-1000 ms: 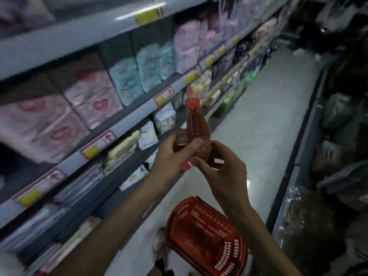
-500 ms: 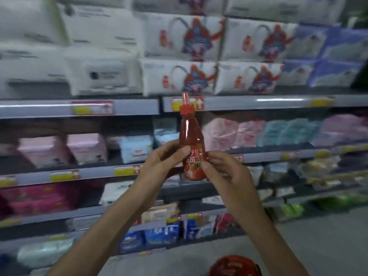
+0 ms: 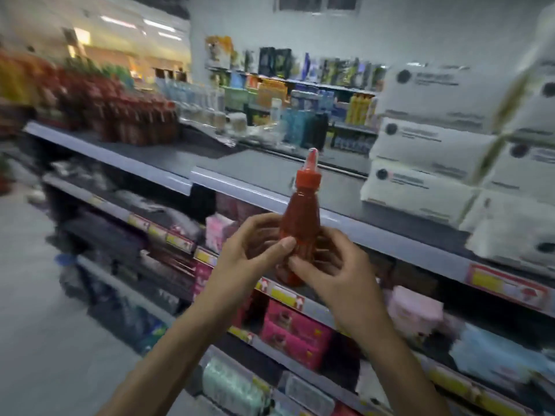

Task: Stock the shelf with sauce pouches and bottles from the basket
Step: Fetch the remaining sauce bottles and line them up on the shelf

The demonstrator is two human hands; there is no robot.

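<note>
Viewpoint swung left since prior frame; sauce bottle [image 3: 300,223] upright at centre, before top shelf [image 3: 240,166]. Grip: left hand [image 3: 255,250] and right hand [image 3: 333,271] both pinch its lower body. Judged light, stiff, slick; hold at waist. Similar red bottles [image 3: 129,118] at 10 o'clock.

At the centre we see the sauce bottle [image 3: 301,219], its body deep red and its nozzle cap [image 3: 309,175] a brighter orange-red. At ten o'clock, a row of bottles [image 3: 135,118] is dark red too. At two o'clock, stacked packs [image 3: 426,136] are white with black round marks, crossed by a yellowish strap [image 3: 492,151]. The shelf edge [image 3: 249,190] is pale blue-grey. At six o'clock, boxes [image 3: 295,334] are hot pink, and the price label [image 3: 286,295] is yellow and red.
</note>
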